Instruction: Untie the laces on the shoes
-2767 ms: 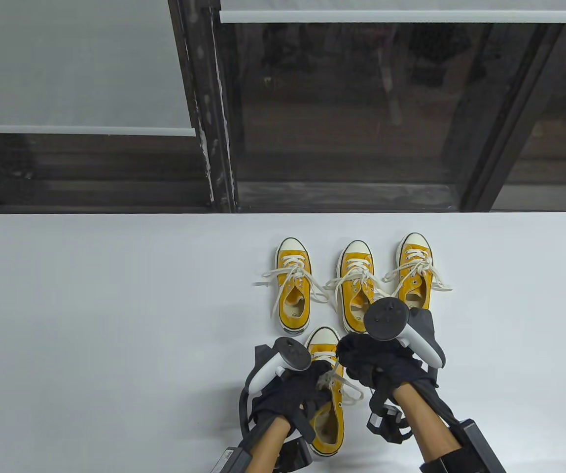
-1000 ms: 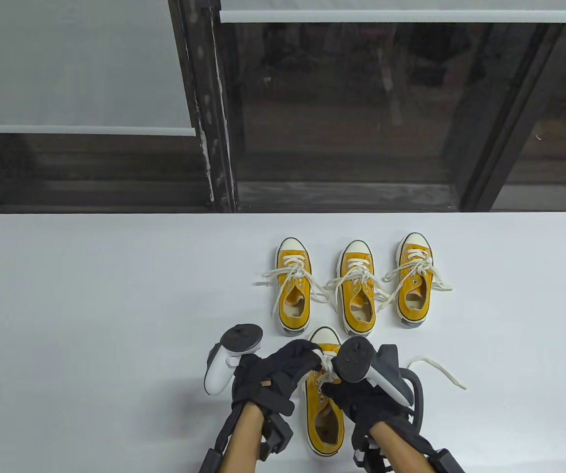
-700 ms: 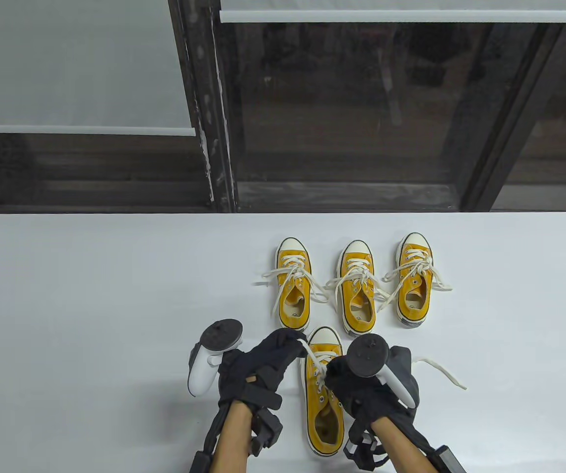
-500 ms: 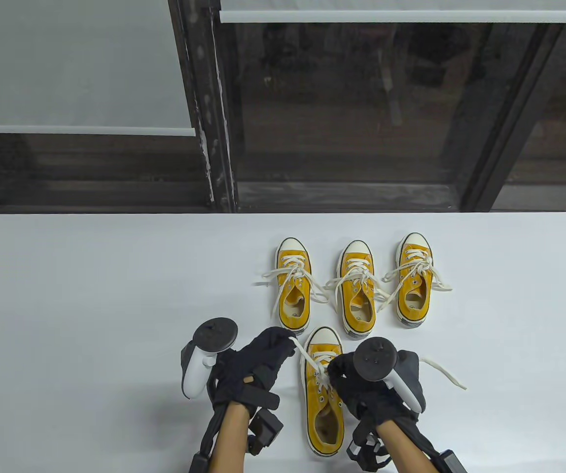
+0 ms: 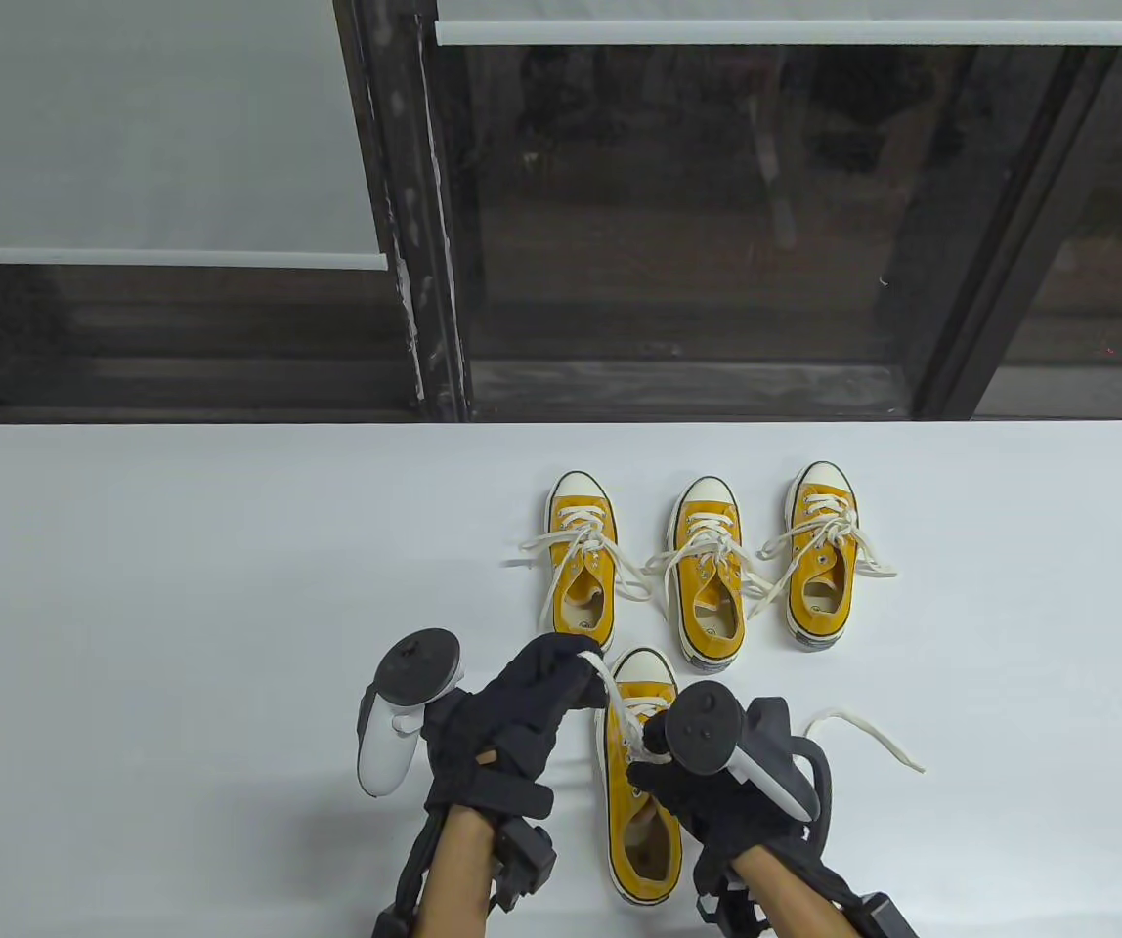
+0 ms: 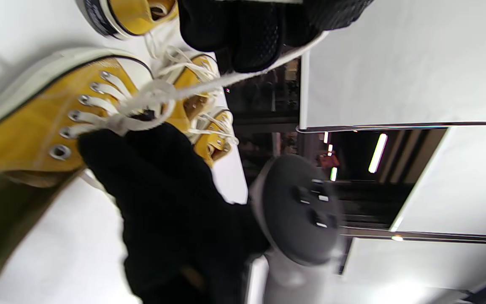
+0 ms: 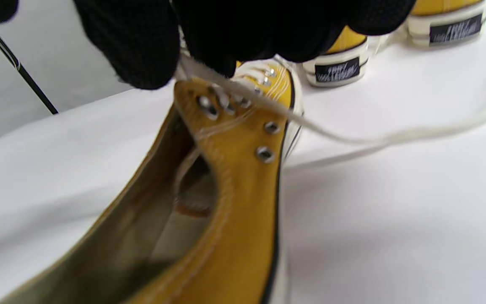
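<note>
Left hand (image 5: 522, 708) first: we grip one end of the white lace (image 5: 610, 689) in closed fingers, drawn taut and slanting away from the near yellow sneaker (image 5: 641, 782) toward the left. In the left wrist view the lace (image 6: 226, 80) runs straight from our fingertips (image 6: 251, 46) down to a small loop still sitting over the eyelets. Our right hand (image 5: 708, 782) presses down on the sneaker's lacing, fingers closed around that remaining loop or crossing; the right wrist view shows the gloved fingers (image 7: 150, 46) pinching lace just above the top eyelets of the sneaker (image 7: 226, 190), though exactly which strand we cannot tell. The other lace end (image 5: 864, 738) lies slack on the table to the right of the right hand.

The near sneaker stands on the white table (image 5: 180, 586) close to the front edge, toe pointing away from us, between our two hands. We judge its bow to be mostly undone: one end is free, the other is being pulled, and only the last knot remains to slip.

Beyond it, three more yellow sneakers (image 5: 708, 576) stand in a row, toes away from us. Their laces appear loose and spread out to the sides, so we judge them already untied, though at this size we cannot be sure no knot remains. If so, this near sneaker is the last one left.
</note>
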